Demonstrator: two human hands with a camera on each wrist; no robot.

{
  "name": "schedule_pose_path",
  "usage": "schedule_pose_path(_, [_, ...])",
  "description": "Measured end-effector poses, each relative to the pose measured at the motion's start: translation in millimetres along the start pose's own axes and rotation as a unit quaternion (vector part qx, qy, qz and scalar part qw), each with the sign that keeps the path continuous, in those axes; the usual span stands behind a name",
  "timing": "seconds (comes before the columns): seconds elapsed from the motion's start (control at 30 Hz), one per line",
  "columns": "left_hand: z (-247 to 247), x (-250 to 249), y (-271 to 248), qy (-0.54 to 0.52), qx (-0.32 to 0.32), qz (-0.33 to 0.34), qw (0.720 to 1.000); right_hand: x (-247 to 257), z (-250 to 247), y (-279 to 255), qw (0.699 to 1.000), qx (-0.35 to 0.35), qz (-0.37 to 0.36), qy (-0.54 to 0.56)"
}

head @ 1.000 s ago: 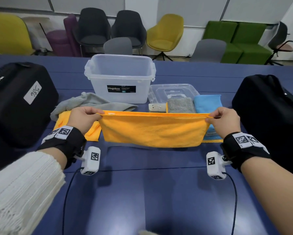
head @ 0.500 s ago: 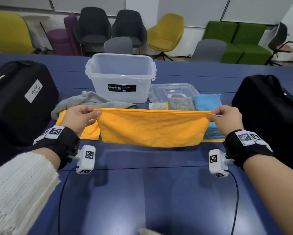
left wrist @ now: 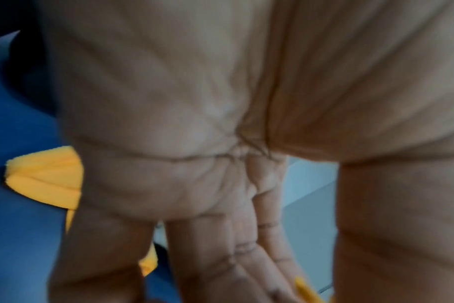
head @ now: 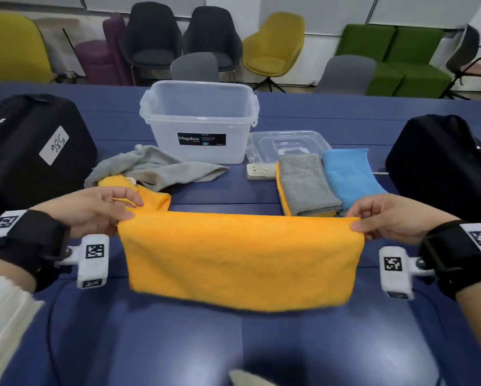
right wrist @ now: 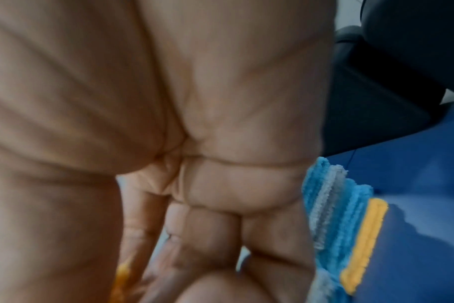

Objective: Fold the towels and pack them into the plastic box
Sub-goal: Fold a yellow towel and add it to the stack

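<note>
While the left hand [head: 94, 210] and the right hand [head: 395, 218] each pinch one top corner of a single orange towel [head: 242, 260], it hangs stretched between them above the blue table [head: 233, 344]. Beyond it stands one clear plastic box [head: 199, 121], open, with one lid [head: 286, 142] lying just to its right. Five towels show in all: the held one, another orange towel [head: 150, 197] and a crumpled grey towel [head: 156, 169] at left, and one folded grey towel [head: 306, 182] beside one folded blue towel [head: 348, 174] at right; two black cases [head: 25, 151] flank the table.
</note>
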State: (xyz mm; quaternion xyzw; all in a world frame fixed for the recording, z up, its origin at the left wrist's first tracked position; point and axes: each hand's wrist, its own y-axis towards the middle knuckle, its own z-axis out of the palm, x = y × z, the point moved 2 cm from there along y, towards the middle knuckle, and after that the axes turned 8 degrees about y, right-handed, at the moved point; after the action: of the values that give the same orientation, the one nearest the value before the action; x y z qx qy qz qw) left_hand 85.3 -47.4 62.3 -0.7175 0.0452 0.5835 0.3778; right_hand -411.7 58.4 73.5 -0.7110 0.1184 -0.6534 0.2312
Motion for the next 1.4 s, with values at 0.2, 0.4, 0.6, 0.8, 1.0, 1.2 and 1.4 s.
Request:
schedule_pose_path(0.2, [13.3,43.6,39.6,0.297,-0.108,-0.156,0.936,-56.3,19.3,50.2,0.956,-0.108,0.065,-0.265])
schedule_pose_path(0.4, [31.5,82.6,75.7,0.221,-0.293,-0.157,0.917,-99.3,40.8,83.2,0.965,-0.244,0.067,-0.069])
schedule_pose_path(0.6, [37.8,90.0,81.7,0.203,-0.331,-0.092,0.917,-110.0,46.9,82.9,0.944,-0.310,0.044,-0.102])
schedule_pose_path(0.8, [65.7,91.6,74.7,0.438,-0.223,-0.050,0.869,-102.8,89.4,65.4,0.919,-0.378,-0.057,-0.096])
schedule_pose_path(1.0, [94.0,97.2,77.3,0.566,-0.172,-0.043,0.805,-105.1,90.4,72.9,0.913,-0.394,-0.047,-0.095])
schedule_pose_path(1.2, [88.7,97.3,82.1,0.584,-0.157,-0.109,0.789,-111.1,76.1,72.9,0.909,-0.362,-0.018,-0.203])
schedule_pose_path(1.4, [69.9,101.9,92.4,0.656,-0.085,-0.180,0.728,-113.5,100.1,76.2,0.903,-0.155,-0.015,-0.400])
